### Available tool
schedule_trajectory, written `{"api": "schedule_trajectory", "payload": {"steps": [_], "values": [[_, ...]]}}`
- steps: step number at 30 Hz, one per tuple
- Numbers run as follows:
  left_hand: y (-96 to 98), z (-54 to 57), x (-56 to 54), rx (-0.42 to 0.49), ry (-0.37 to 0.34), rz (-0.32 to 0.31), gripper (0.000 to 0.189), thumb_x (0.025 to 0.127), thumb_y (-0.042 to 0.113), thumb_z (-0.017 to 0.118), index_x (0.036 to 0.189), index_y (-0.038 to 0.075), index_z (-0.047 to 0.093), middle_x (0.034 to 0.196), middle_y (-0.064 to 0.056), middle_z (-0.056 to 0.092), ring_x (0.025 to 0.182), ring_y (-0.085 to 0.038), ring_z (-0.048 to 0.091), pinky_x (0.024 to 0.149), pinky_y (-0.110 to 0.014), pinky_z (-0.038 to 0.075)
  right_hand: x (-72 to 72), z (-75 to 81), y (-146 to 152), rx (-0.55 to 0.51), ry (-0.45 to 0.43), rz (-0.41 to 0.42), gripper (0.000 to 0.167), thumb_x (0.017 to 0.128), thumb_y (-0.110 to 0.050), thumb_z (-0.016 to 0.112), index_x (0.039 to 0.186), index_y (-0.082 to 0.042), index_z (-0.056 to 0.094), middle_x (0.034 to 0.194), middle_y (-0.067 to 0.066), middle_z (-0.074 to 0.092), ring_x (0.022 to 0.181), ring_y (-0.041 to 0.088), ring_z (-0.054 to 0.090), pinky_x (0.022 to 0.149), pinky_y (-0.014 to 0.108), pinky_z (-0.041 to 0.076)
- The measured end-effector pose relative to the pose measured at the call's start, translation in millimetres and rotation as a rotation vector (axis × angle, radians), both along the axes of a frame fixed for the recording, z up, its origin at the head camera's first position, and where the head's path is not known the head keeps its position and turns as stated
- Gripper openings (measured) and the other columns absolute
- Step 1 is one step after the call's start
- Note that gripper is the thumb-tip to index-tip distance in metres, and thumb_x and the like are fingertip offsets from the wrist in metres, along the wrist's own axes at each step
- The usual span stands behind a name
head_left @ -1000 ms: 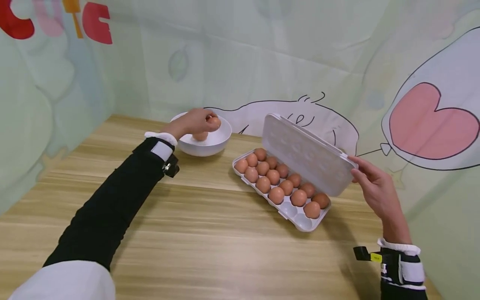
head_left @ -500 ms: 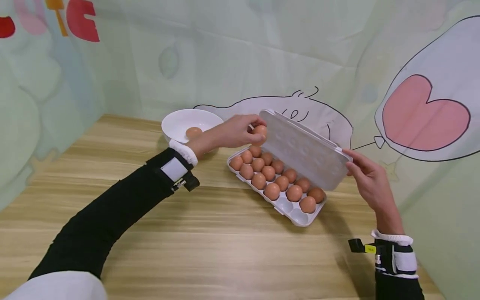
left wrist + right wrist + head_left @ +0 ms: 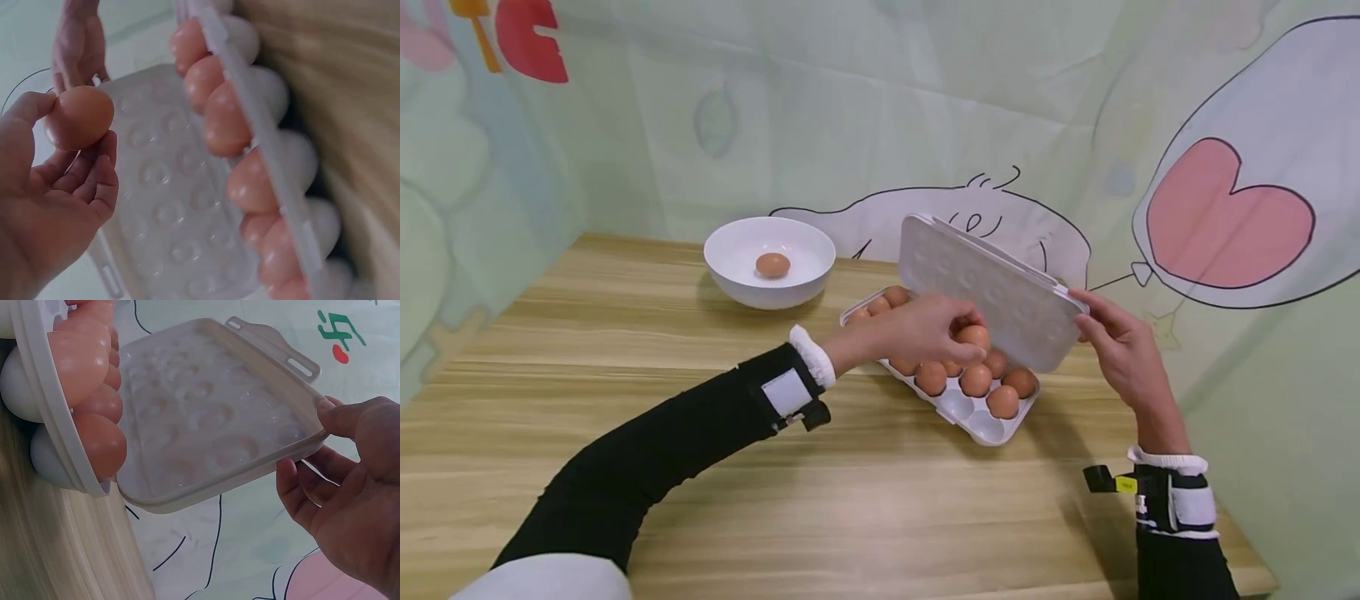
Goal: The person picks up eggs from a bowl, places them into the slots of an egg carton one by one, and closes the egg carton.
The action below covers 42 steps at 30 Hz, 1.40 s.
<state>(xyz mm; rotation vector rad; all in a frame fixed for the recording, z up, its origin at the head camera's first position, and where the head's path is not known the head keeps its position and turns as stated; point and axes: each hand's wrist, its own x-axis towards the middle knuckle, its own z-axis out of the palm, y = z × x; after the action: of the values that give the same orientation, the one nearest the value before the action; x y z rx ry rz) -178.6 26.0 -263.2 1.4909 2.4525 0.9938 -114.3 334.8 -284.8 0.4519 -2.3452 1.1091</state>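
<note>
My left hand [image 3: 925, 327] pinches a brown egg [image 3: 973, 337] between thumb and fingers, above the rows of the egg carton. In the left wrist view the held egg [image 3: 80, 117] is apart from the others. The white plastic egg carton [image 3: 988, 429] stands on the table, its near right end showing two bare cups and its other cups holding several brown eggs [image 3: 1003, 402]. My left hand hides part of the rows. My right hand [image 3: 1123, 354] grips the corner of the raised lid [image 3: 992, 292], thumb on one side and fingers on the other, as the right wrist view shows.
A white bowl [image 3: 730, 279] with one brown egg [image 3: 772, 265] in it stands at the back left of the wooden table [image 3: 760, 517]. Behind the table hangs a printed cloth backdrop [image 3: 820, 100]. The tilted lid rises between the carton and that cloth.
My left hand has carried the egg from over the bowl rightward to above the carton. One egg stays in the bowl. My right hand keeps holding the lid up.
</note>
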Motion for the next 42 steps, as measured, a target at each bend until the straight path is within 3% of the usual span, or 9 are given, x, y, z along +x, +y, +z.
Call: {"api": "schedule_trajectory", "payload": {"steps": [6, 11, 14, 19, 21, 25, 28, 32, 42], "values": [[10.1, -34.4, 1.9, -0.049, 0.074, -0.054, 0.014, 0.092, 0.025, 0.073, 0.103, 0.016, 0.070, 0.088, 0.009, 0.065, 0.081, -0.006, 0.058, 0.075, -0.021, 0.048, -0.2, 0.3, -0.8, -0.010, 0.009, -0.002, 0.037, 0.106, -0.005, 0.056, 0.142, 0.001, 0.059, 0.121, 0.012, 0.066, 0.096, 0.014, 0.062, 0.080, 0.016, 0.053], [17.1, -50.9, 4.1, -0.066, 0.239, -0.075, 0.007, 0.089, 0.020, 0.069, 0.086, 0.017, 0.063, 0.082, 0.005, 0.053, 0.068, -0.002, 0.043, 0.065, -0.017, 0.039, -0.5, -0.7, 0.1, -0.011, 0.009, 0.000, 0.037, 0.106, -0.005, 0.056, 0.143, 0.001, 0.059, 0.121, 0.007, 0.066, 0.097, 0.013, 0.062, 0.080, 0.014, 0.052], [18.4, -55.5, 5.8, -0.078, 0.256, -0.066, 0.016, 0.086, 0.020, 0.068, 0.076, 0.018, 0.056, 0.080, 0.003, 0.045, 0.059, -0.002, 0.034, 0.056, -0.017, 0.033, -0.5, -0.7, 0.2, -0.008, 0.009, -0.004, 0.037, 0.106, -0.006, 0.056, 0.143, 0.001, 0.059, 0.120, 0.007, 0.066, 0.097, 0.012, 0.062, 0.080, 0.014, 0.052], [20.4, -62.0, 7.5, -0.070, 0.213, -0.057, 0.021, 0.083, 0.020, 0.066, 0.070, 0.021, 0.050, 0.074, 0.007, 0.040, 0.057, -0.001, 0.032, 0.053, -0.018, 0.028, -0.5, -0.6, 0.1, -0.013, 0.011, -0.008, 0.036, 0.106, -0.006, 0.056, 0.142, 0.001, 0.060, 0.118, 0.004, 0.066, 0.096, 0.013, 0.062, 0.080, 0.015, 0.053], [21.7, -64.9, 7.5, -0.075, 0.245, -0.059, 0.020, 0.084, 0.019, 0.066, 0.071, 0.021, 0.051, 0.070, 0.009, 0.039, 0.059, -0.003, 0.034, 0.055, -0.020, 0.029, -0.6, -1.0, 0.2, -0.019, 0.012, -0.003, 0.036, 0.106, -0.006, 0.056, 0.141, 0.002, 0.060, 0.118, 0.004, 0.066, 0.095, 0.014, 0.062, 0.080, 0.015, 0.053], [23.4, -70.0, 7.5, -0.132, 0.361, -0.011, 0.018, 0.083, 0.024, 0.070, 0.074, 0.021, 0.054, 0.068, 0.009, 0.042, 0.067, -0.007, 0.042, 0.069, -0.028, 0.034, -0.5, -1.4, 0.2, -0.025, 0.012, 0.006, 0.036, 0.106, -0.005, 0.055, 0.141, 0.002, 0.059, 0.118, 0.005, 0.066, 0.095, 0.016, 0.063, 0.080, 0.015, 0.053], [23.8, -73.1, 7.6, -0.182, 0.401, 0.026, 0.015, 0.084, 0.030, 0.072, 0.079, 0.024, 0.059, 0.072, 0.009, 0.049, 0.077, -0.010, 0.050, 0.078, -0.035, 0.036, 0.0, -1.0, 0.2, -0.024, 0.010, 0.005, 0.036, 0.106, -0.006, 0.055, 0.141, 0.002, 0.059, 0.118, 0.005, 0.066, 0.096, 0.016, 0.063, 0.080, 0.015, 0.053], [23.5, -75.2, 7.4, -0.222, 0.437, 0.056, 0.013, 0.085, 0.033, 0.071, 0.084, 0.024, 0.061, 0.080, 0.007, 0.054, 0.088, -0.014, 0.055, 0.085, -0.040, 0.038, 0.4, -0.1, -0.3, -0.018, 0.007, -0.004, 0.037, 0.106, -0.006, 0.056, 0.142, 0.001, 0.059, 0.119, 0.006, 0.066, 0.096, 0.014, 0.062, 0.080, 0.015, 0.053], [23.9, -76.9, 6.8, -0.263, 0.486, 0.067, 0.015, 0.087, 0.037, 0.072, 0.087, 0.024, 0.065, 0.083, 0.007, 0.053, 0.090, -0.015, 0.057, 0.085, -0.040, 0.038, 0.6, -0.5, -0.3, -0.021, 0.003, -0.002, 0.038, 0.106, -0.006, 0.056, 0.143, 0.001, 0.059, 0.121, 0.003, 0.066, 0.097, 0.013, 0.062, 0.080, 0.015, 0.053]]}}
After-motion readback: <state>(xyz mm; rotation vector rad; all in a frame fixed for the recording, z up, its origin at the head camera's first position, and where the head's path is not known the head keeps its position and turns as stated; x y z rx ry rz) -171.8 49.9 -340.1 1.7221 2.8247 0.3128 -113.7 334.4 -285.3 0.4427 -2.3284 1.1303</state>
